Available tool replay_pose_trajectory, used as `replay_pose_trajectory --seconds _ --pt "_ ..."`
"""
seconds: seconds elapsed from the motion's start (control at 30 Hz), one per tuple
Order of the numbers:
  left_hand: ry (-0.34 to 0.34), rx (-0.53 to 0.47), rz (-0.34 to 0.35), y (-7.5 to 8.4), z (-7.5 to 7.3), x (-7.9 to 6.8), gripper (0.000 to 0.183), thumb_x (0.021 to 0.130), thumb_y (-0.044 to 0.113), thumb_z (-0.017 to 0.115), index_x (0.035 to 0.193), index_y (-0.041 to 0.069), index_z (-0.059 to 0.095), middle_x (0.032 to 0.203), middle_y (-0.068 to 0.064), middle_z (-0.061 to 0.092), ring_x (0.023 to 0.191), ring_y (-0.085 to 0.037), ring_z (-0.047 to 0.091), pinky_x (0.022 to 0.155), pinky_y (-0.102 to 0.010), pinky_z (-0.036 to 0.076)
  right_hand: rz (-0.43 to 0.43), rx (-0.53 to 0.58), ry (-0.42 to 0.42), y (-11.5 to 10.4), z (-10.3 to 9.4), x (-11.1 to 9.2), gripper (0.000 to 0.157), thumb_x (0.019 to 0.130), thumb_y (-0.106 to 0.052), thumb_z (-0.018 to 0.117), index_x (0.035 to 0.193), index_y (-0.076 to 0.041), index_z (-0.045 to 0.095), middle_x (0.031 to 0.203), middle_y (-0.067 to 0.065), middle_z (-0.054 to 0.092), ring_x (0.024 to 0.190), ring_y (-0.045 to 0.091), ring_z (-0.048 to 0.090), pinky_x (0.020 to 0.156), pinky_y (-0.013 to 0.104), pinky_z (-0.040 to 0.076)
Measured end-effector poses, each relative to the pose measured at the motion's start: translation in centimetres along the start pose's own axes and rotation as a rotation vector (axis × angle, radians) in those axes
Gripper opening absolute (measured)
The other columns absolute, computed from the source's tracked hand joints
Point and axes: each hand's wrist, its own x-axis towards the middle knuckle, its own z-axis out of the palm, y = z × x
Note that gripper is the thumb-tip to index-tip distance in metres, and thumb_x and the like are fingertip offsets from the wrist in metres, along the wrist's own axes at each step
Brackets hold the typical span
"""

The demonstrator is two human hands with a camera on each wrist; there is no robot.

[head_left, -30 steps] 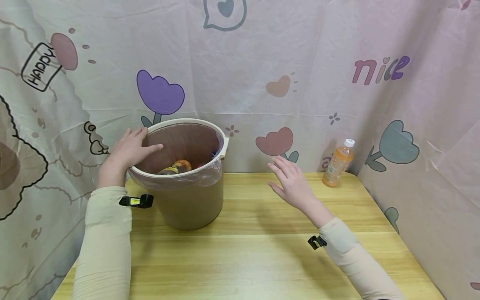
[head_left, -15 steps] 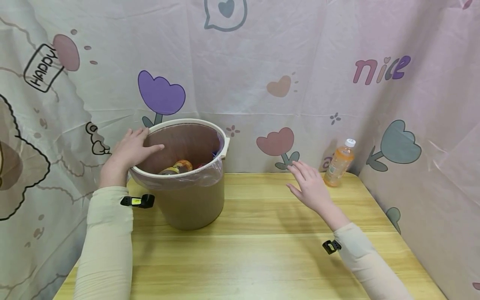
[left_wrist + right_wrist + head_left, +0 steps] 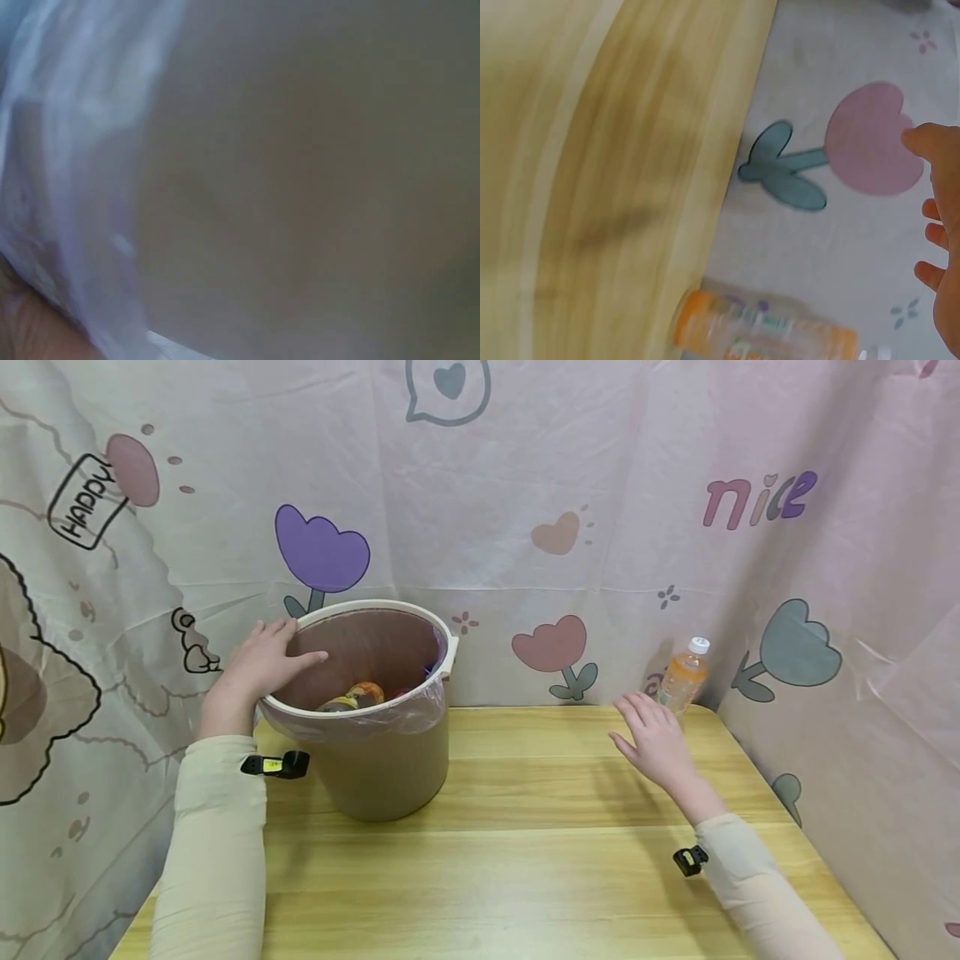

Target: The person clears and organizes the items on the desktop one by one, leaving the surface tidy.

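A brown trash can (image 3: 375, 768) with a pale rim and a clear plastic liner stands on the left of the table. My left hand (image 3: 258, 668) rests on its left rim, thumb stretched out over the opening. Part of that hand (image 3: 37, 330) shows beside the blurred liner in the left wrist view. My right hand (image 3: 656, 739) hovers above the table with nothing in it, fingers extended. Just behind it stands a bottle of orange drink (image 3: 684, 681) with a white cap; the hand hides its lower part. In the right wrist view the bottle (image 3: 765, 330) lies apart from the hand.
Inside the can are several packages, one orange and yellow (image 3: 366, 695). A wooden table (image 3: 510, 877) spreads beneath both arms. Printed cloth (image 3: 480, 510) hangs behind the table and along both sides.
My right hand has moved rightward across the table to the bottle and now covers part of it. The left hand and the trash can have stayed in place.
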Motion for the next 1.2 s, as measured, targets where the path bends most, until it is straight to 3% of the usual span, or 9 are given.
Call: replay_pose_trajectory --seconds 0.2,0.47,0.77,0.97,1.2 --pt "0.007 -0.003 0.000 -0.2 0.0 -0.2 0.095 0.094 0.063 0.045 0.154 -0.003 0.013 0.158 -0.032 0.010 0.146 -0.054 -0.005 0.111 -0.076 0.006 0.074 0.002 -0.013 2.0 -0.4 -1.2 0.058 0.080 -0.023 0.076 0.129 -0.001 0.054 0.133 0.022 0.055 0.125 0.044 0.048 0.098 0.064 0.042" --pt "0.013 0.004 -0.004 -0.1 -0.1 -0.3 0.095 0.094 0.062 0.046 0.154 -0.004 0.014 0.158 -0.033 0.012 0.146 -0.054 -0.004 0.111 -0.076 0.007 0.122 -0.017 0.037 4.3 -1.2 -2.4 0.057 0.077 -0.018 0.078 0.125 0.001 0.055 0.126 0.027 0.056 0.120 0.046 0.050 0.092 0.065 0.044" --pt "0.013 0.010 -0.006 0.0 -0.1 -0.2 0.093 0.095 0.059 0.048 0.153 -0.004 0.015 0.158 -0.033 0.013 0.146 -0.054 -0.003 0.111 -0.075 0.007 0.229 -0.028 0.023 6.7 -2.4 -2.4 0.055 0.079 -0.015 0.076 0.124 0.007 0.054 0.124 0.030 0.055 0.117 0.049 0.051 0.090 0.068 0.044" --pt "0.012 0.009 -0.003 0.1 0.0 -0.1 0.093 0.095 0.060 0.048 0.153 -0.004 0.015 0.158 -0.033 0.013 0.146 -0.054 -0.003 0.111 -0.075 0.007 0.323 -0.008 -0.046 8.4 -2.5 -2.2 0.056 0.084 -0.018 0.074 0.128 0.008 0.051 0.130 0.031 0.051 0.119 0.050 0.048 0.092 0.070 0.042" --pt "0.011 0.010 0.000 0.3 0.1 -0.1 0.093 0.094 0.060 0.048 0.153 -0.004 0.015 0.158 -0.033 0.013 0.146 -0.054 -0.002 0.111 -0.075 0.008 0.461 0.025 -0.124 9.9 -2.4 -1.6 0.053 0.094 -0.024 0.062 0.133 0.009 0.045 0.135 0.034 0.045 0.125 0.053 0.040 0.098 0.073 0.035"
